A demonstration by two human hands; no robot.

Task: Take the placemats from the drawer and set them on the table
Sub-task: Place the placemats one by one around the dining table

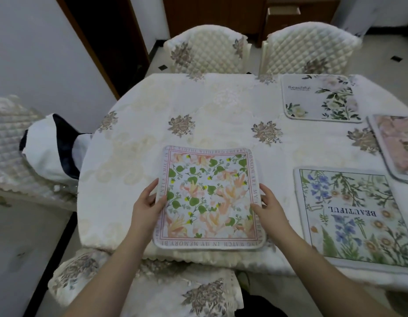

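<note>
The pink-bordered floral placemat (208, 197) lies flat at the near edge of the surface (152, 124), roughly square, its sides squared to that edge and its lettered border running all round. The left hand (148, 203) pinches its left edge, thumb on top; the right hand (268, 204) pinches its right edge likewise. Well to the right lie a blue-flowered placemat (354, 216), a pink placemat (397, 145) and, farther back, a white-flowered "Beautiful" placemat (319, 98). Quilted chairs (207, 51) stand behind.
</note>
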